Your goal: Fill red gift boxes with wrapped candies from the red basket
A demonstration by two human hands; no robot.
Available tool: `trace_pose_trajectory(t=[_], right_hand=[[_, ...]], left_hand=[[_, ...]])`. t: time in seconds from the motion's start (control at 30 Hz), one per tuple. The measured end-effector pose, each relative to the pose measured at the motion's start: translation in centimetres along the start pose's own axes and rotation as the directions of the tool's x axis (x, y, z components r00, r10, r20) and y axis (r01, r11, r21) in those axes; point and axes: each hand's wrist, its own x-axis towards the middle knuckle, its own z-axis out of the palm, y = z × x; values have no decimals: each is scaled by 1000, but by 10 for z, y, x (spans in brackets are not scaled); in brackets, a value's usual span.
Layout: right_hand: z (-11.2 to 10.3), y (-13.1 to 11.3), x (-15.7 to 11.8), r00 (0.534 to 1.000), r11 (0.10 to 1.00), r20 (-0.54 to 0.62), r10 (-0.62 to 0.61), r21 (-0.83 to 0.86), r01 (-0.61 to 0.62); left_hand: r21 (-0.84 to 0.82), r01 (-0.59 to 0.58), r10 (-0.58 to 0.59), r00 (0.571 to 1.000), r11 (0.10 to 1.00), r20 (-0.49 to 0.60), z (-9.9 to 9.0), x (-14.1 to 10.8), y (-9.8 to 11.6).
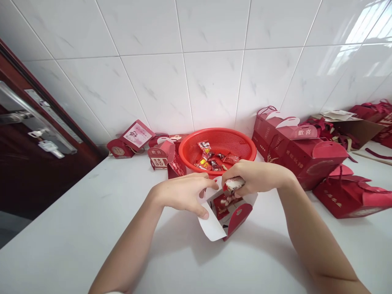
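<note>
An opened red gift box [239,217] with white inner flaps stands on the table in front of me. My left hand [180,194] pinches its left white flap between thumb and fingers. Over the box's opening, my right hand [255,177] grips a white wrapped candy [235,183] with red and dark print. A red packet [221,206] lies inside the box, partly hidden by my right fingers. Just behind the box, a red plastic basket [187,159] contains several wrapped candies [204,163].
Closed red boxes stand left of the basket, one with a pink picture card [136,134]. Several larger red boxes [294,157] crowd the right side, near an open cardboard box [357,126] and ribbons. A tiled wall [214,81] runs behind; a dark door [27,163] is at left.
</note>
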Motion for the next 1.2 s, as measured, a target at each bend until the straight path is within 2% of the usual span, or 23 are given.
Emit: trace_pose_trajectory(t=[0.07, 0.13, 0.23, 0.33, 0.47, 0.6, 0.73, 0.97, 1.1, 1.2], right_hand=[[1, 0, 2, 1000, 999, -13, 27, -20, -27], [2, 0, 2, 997, 1000, -73, 19, -11, -20], [2, 0, 2, 981, 996, -183, -61, 52, 72], [2, 0, 2, 966, 974, -203, -161, 128, 189], [1, 0, 0, 965, 957, -118, -233, 150, 249], [3, -4, 0, 986, 976, 12, -165, 143, 162], [8, -10, 2, 997, 996, 29, -65, 63, 63], [5, -14, -8, 994, 995, -42, -96, 16, 97], [14, -17, 0, 987, 991, 89, -131, -19, 133], [24, -21, 12, 986, 992, 157, -51, -103, 68]], left_hand=[[-29, 1, -1, 1000, 1000, 15, 0, -1, 1], [-58, 15, -13, 999, 998, 30, -1, -1, 1], [-83, 7, -5, 1000, 997, 19, -1, -1, 0], [-77, -6, 6, 1000, 997, 9, -2, -1, 1], [-82, -11, 11, 1000, 997, -2, -3, 0, -1], [-84, -40, 40, 999, 996, -6, -3, 1, -2], [-83, -39, 39, 999, 996, -3, -2, 1, -2], [-114, -38, 37, 999, 993, -10, -2, 0, -1], [-100, -61, 61, 998, 993, -5, -2, 0, -1], [-82, -57, 56, 998, 995, -14, -1, 0, -1]])
